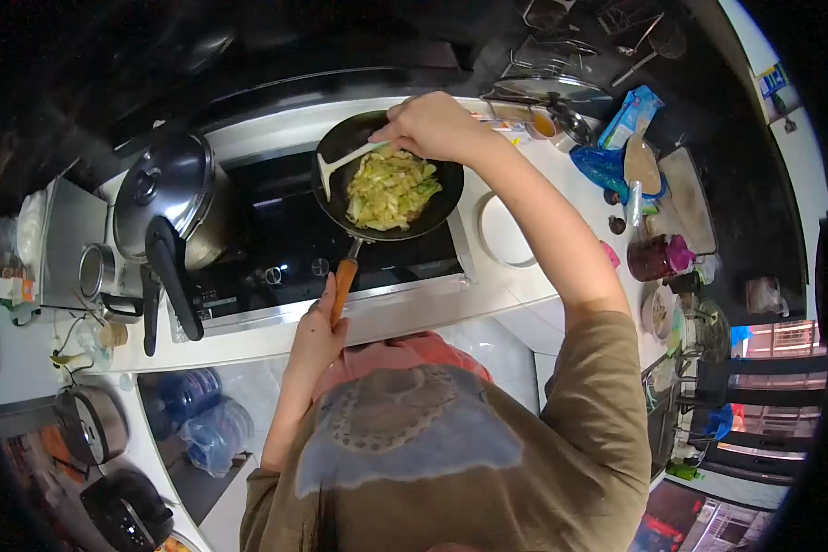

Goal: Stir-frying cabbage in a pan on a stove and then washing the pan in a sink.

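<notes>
My left hand (319, 331) is closed around the wooden handle (343, 286) of a dark frying pan (448, 196), which sits on the right part of a black glass cooktop (269, 228). Chopped cabbage (391, 190), pale green and yellow, is heaped in the pan. My right hand (431, 127) reaches over the far rim and grips the handle of a light-coloured spatula (326, 176). The spatula's head rests near the pan's left inner wall, beside the cabbage. My right fingers cover the far end of its handle.
A lidded pressure cooker (165, 200) stands on the cooktop's left, its black handle pointing towards me. Right of the pan is a round white plate (507, 231). A glass lid (548, 90), a blue plastic bag (597, 169) and a red-filled jar (648, 259) crowd the right counter.
</notes>
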